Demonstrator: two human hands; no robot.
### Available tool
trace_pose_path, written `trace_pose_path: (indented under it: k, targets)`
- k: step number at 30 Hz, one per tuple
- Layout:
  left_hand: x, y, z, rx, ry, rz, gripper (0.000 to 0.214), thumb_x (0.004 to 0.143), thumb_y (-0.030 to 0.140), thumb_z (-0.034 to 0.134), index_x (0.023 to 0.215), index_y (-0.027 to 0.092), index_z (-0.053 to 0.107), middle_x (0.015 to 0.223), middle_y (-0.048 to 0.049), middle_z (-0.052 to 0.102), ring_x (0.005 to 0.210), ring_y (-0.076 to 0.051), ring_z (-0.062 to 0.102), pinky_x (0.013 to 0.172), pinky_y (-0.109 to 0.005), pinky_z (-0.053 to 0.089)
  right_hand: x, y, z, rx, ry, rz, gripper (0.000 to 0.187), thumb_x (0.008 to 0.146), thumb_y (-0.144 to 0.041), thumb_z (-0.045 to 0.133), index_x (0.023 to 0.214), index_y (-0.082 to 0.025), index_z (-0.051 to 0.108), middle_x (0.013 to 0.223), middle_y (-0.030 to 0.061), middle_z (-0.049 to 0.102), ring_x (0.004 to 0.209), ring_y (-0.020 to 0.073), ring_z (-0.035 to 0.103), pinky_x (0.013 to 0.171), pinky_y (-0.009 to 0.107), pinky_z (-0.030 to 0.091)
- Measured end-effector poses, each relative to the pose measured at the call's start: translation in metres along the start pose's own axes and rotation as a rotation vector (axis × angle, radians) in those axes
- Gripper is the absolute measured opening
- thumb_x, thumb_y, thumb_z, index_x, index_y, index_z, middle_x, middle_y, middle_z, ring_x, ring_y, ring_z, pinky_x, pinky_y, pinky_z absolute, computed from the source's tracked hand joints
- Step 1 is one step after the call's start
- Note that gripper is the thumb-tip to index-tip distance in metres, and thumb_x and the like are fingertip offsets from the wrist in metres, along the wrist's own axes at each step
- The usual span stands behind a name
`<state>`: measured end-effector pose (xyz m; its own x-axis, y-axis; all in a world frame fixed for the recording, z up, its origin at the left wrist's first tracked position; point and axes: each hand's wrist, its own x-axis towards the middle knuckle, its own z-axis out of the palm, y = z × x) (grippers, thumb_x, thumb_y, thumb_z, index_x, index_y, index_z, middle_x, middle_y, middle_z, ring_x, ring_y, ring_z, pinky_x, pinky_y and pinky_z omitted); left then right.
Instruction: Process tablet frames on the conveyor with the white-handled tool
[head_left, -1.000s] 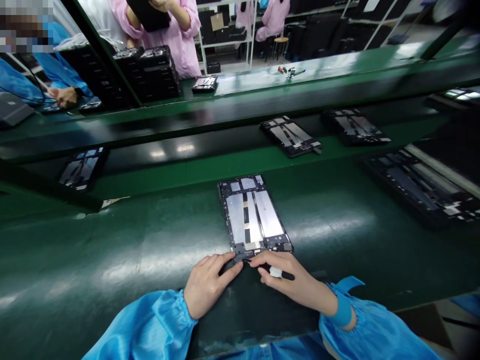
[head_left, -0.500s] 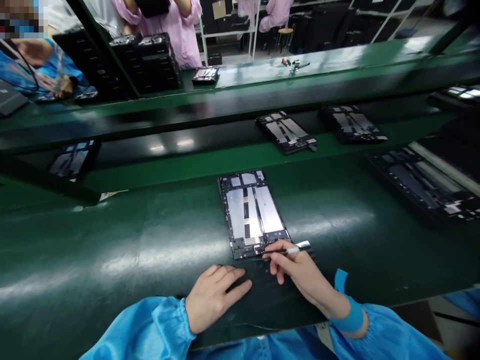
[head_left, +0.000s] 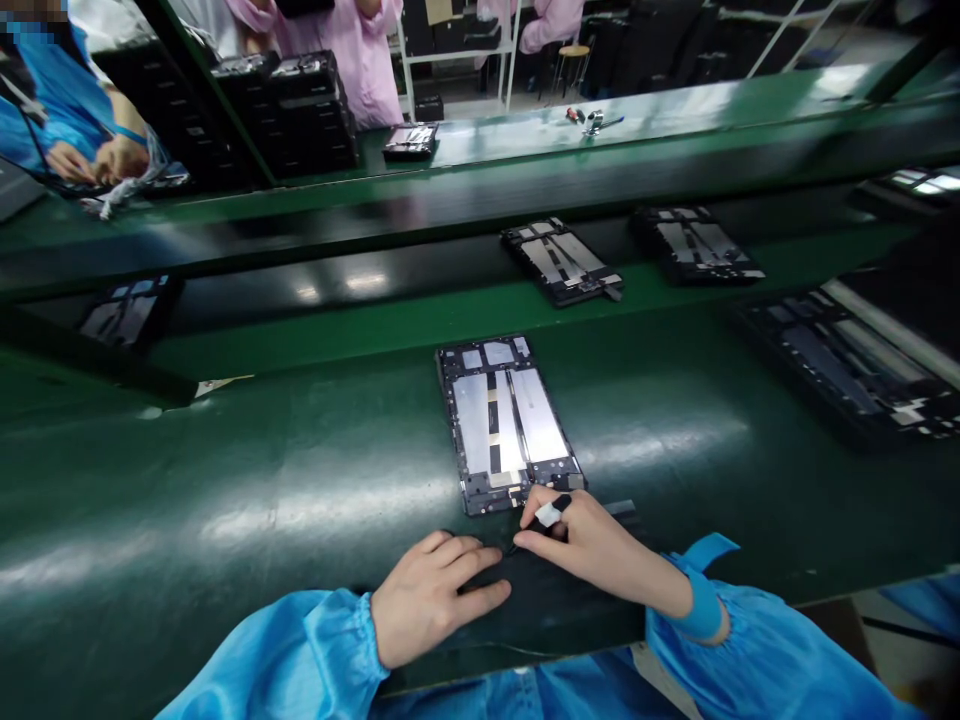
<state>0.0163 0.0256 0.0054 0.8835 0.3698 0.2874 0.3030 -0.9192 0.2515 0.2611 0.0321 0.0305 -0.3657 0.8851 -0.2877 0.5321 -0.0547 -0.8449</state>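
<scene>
An opened tablet (head_left: 505, 425) with its back cover off lies on the green bench in front of me, silver battery cells showing. My right hand (head_left: 592, 545) pinches thin black tweezers (head_left: 551, 515) with a white band, tip pointing down to the left, just below the tablet's near edge. My left hand (head_left: 435, 595) rests flat on a dark mat (head_left: 525, 600) beside it, fingers stretched toward the tweezer tip, holding nothing. Both arms wear blue sleeves.
Several more opened tablets lie on the conveyor: two (head_left: 559, 260) (head_left: 697, 245) behind, one at left (head_left: 124, 310), another at right (head_left: 847, 365). Stacked black trays (head_left: 300, 115) stand on the far bench, where people in pink and blue coats work.
My right hand turned the tweezers from lying across the tablet's near edge to pointing down at the mat. My left hand slid back off the tablet and lies flat.
</scene>
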Motion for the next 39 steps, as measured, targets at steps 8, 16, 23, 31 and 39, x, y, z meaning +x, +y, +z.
trace_pose_path:
  k: [8, 16, 23, 31, 39]
  targets:
    - [0.000, 0.001, 0.000, 0.009, -0.017, -0.017, 0.028, 0.099, 0.016, 0.046, 0.121, 0.025, 0.061, 0.123, -0.0055, 0.061, 0.107, -0.020, 0.054, 0.080, -0.031, 0.043, 0.004, 0.000, 0.001, -0.027, -0.046, -0.048, 0.011, 0.085, -0.028, 0.066, 0.078, -0.020, 0.063, 0.069, -0.0008, 0.065, 0.061, 0.0159, 0.058, 0.057, 0.026, 0.039]
    - [0.000, 0.002, 0.001, 0.004, -0.016, -0.018, 0.027, 0.099, 0.017, 0.048, 0.120, 0.025, 0.062, 0.122, -0.0057, 0.062, 0.107, -0.021, 0.055, 0.080, -0.032, 0.044, 0.004, 0.003, 0.007, 0.041, -0.049, -0.054, 0.014, 0.086, -0.031, 0.065, 0.077, -0.021, 0.062, 0.072, 0.0000, 0.064, 0.065, 0.0171, 0.059, 0.061, 0.028, 0.042]
    - [0.002, 0.002, -0.003, -0.016, 0.033, -0.042, 0.024, 0.099, 0.017, 0.048, 0.118, 0.022, 0.062, 0.117, -0.0062, 0.064, 0.101, -0.019, 0.057, 0.076, -0.030, 0.044, 0.007, 0.003, -0.014, 0.467, 0.056, 0.017, 0.023, 0.084, -0.040, 0.063, 0.076, -0.021, 0.053, 0.070, -0.0007, 0.064, 0.054, 0.0124, 0.060, 0.054, 0.026, 0.049]
    - [0.006, -0.020, -0.008, 0.217, 0.058, -0.165, 0.030, 0.101, 0.013, 0.037, 0.124, 0.013, 0.056, 0.109, -0.0100, 0.064, 0.090, -0.019, 0.058, 0.073, -0.032, 0.046, 0.051, -0.011, -0.024, 0.474, -0.018, 0.094, 0.028, 0.079, -0.042, 0.069, 0.078, -0.020, 0.053, 0.057, -0.0015, 0.064, 0.064, 0.0200, 0.072, 0.047, 0.023, 0.053]
    - [0.003, -0.023, -0.006, 0.219, 0.074, -0.150, 0.034, 0.102, 0.012, 0.032, 0.125, 0.012, 0.056, 0.113, -0.0108, 0.065, 0.097, -0.019, 0.057, 0.076, -0.032, 0.048, 0.060, -0.003, -0.018, 0.479, -0.072, 0.135, 0.030, 0.077, -0.043, 0.071, 0.078, -0.020, 0.052, 0.057, -0.0003, 0.067, 0.059, 0.0194, 0.072, 0.044, 0.022, 0.052]
